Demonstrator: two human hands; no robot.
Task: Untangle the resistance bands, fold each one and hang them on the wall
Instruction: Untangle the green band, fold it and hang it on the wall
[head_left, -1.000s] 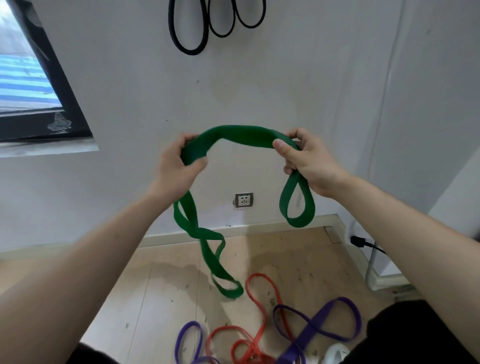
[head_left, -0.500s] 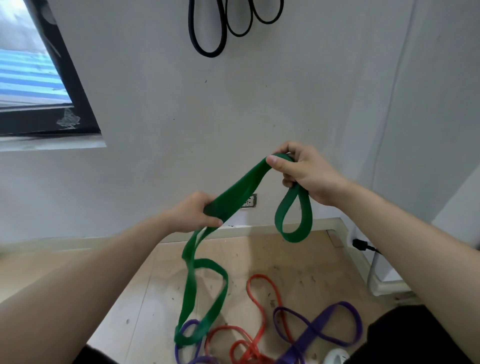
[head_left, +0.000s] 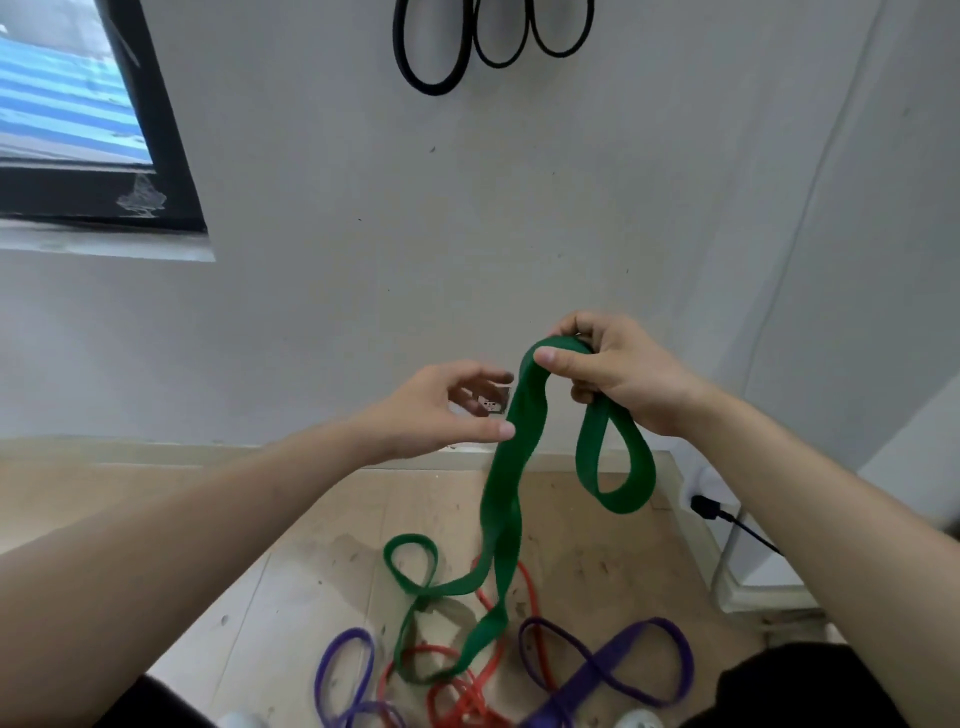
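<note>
My right hand (head_left: 623, 379) pinches a fold of the green resistance band (head_left: 506, 499) at chest height. A short loop hangs below that hand, and the long part drops to the floor, where its end lies twisted. My left hand (head_left: 441, 410) is beside the long part with fingers apart, the thumb tip just touching it. On the floor lie a red band (head_left: 530, 587) and a purple band (head_left: 613, 670), tangled together. Black bands (head_left: 431, 57) hang on the wall above.
A white wall with a socket (head_left: 491, 402) is straight ahead. A dark-framed window (head_left: 78, 130) sits at the upper left. A black plug and cable (head_left: 722, 514) run along the right wall near a white pipe. The floor is wooden.
My left hand has let go of the green band and opened. The band's long end dropped onto the floor. My right hand keeps its grip and has hardly moved.
</note>
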